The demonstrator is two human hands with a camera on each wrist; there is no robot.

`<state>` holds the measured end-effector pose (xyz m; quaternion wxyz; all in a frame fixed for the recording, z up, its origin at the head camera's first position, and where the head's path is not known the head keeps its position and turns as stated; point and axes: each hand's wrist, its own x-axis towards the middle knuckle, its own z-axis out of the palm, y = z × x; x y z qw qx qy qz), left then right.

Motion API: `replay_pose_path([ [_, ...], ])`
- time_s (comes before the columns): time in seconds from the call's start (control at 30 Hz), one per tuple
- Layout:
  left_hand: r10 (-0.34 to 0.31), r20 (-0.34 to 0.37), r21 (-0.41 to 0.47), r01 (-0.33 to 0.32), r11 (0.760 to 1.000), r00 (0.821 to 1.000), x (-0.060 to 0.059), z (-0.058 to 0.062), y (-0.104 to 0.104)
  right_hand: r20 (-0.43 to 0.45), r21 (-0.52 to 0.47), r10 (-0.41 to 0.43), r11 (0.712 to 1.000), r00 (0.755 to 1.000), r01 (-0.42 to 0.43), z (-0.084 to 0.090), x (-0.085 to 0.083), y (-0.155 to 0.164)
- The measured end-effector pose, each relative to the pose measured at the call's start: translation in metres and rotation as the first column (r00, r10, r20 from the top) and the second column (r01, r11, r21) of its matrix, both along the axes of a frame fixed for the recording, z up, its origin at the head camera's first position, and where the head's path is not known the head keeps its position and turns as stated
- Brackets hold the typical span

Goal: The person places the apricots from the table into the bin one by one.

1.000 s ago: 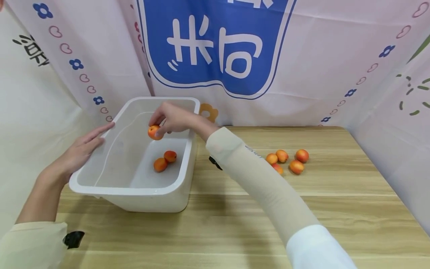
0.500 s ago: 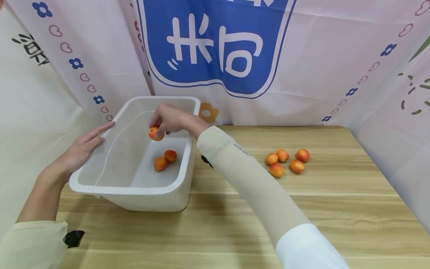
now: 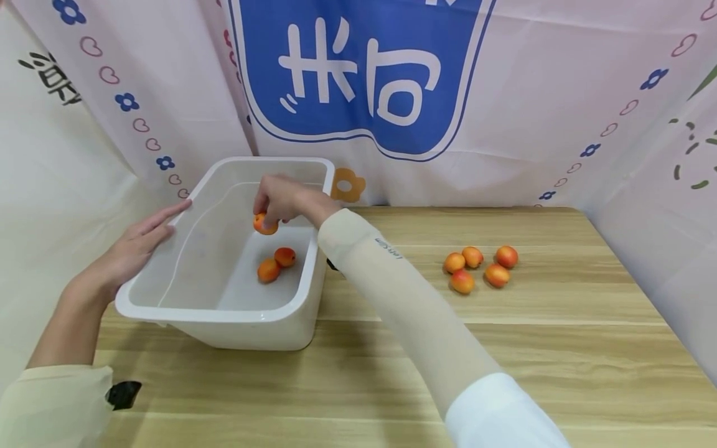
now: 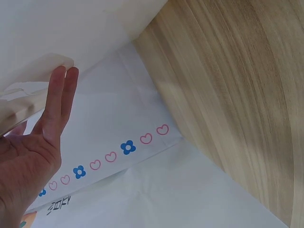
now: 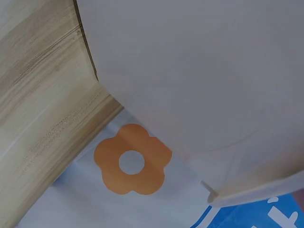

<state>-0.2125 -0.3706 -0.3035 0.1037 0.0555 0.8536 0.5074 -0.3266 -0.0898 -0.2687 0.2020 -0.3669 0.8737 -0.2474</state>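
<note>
A white plastic tub [image 3: 168, 305] stands at the left of the wooden table [image 3: 504, 348]. My right hand [image 3: 277, 205] reaches down into it and pinches an orange apricot [image 3: 265, 224] above the tub floor. Two more apricots [image 3: 277, 264] lie on the bottom. My left hand [image 3: 142, 239] rests with straight fingers against the tub's left rim; in the left wrist view its fingers [image 4: 59, 102] lie flat along the tub's white wall [image 4: 57, 28]. The right wrist view shows only the tub's outer wall [image 5: 204, 71]; the hand is out of sight there.
Several apricots [image 3: 480, 267] lie in a cluster on the table to the right of the tub. A printed cloth backdrop [image 3: 358, 74] with blue lettering hangs close behind and at both sides. An orange flower print [image 5: 132, 159] sits beside the tub's corner.
My right hand has lowered the apricot slightly deeper into the tub and its forearm has shifted left. The left hand and the tub have stayed put.
</note>
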Motion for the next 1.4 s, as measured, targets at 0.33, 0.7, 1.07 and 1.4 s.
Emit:
replay_pose_path([
  [0.33,-0.003,-0.004,-0.014,0.003,1.0,1.0,0.0,0.0,0.001,0.006,0.057,-0.045,0.997,0.999,0.045,0.0,0.006,-0.006],
  [0.7,-0.006,-0.003,-0.012,0.006,1.0,1.0,-0.001,0.0,0.001,-0.072,0.109,-0.074,0.991,0.995,0.081,0.001,0.003,-0.008],
  [1.07,-0.017,-0.002,-0.012,0.016,1.0,1.0,-0.003,0.001,0.004,-0.102,-0.015,0.028,0.999,0.994,-0.029,0.01,0.003,0.017],
  [1.4,-0.021,-0.022,-0.025,0.02,0.999,1.0,-0.002,0.0,0.001,-0.171,-0.256,0.116,0.953,0.978,-0.158,0.016,0.022,0.062],
])
